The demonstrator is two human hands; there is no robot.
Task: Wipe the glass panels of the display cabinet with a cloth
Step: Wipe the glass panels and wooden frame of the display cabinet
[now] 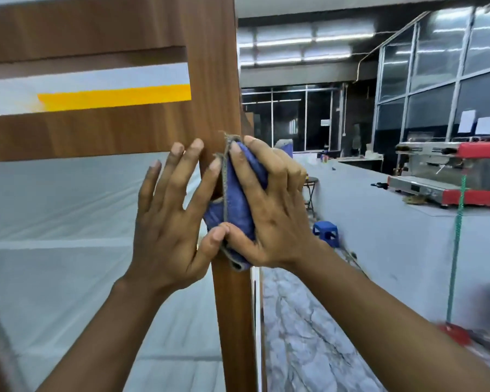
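**A soft cloth at the right edge of the cabinet, not on the glass yet**

From where I stand, the large glass panel [68, 207] fills the left part of the display cabinet [82, 134], under a brown wooden rail. It looks hard, smooth and breakable. I think it wants a flat, even pressure and no push near its edges.

Next comes the left hand [170, 222]. Its fingers are straight and spread, it holds nothing, and the fingertips lie on the wooden upright [232, 321] at the right edge of the cabinet. The thumb touches the lower part of the cloth [235, 199].

The cloth is blue with a grey stitched border, bunched and folded against the upright, beside the glass and not on it. It seems light, soft and limp, so it will take any shape the fingers give it. A loose corner hangs below the palm and could drag. In my judgement it is best gathered into a pad and held by the middle, so that a flat face meets the glass.

The right hand [275, 216] grips this cloth, fingers curled over it and pressing it to the wood.

Further right, well apart from the cabinet, stand a blue stool [325, 232] and a coffee machine [447, 176].
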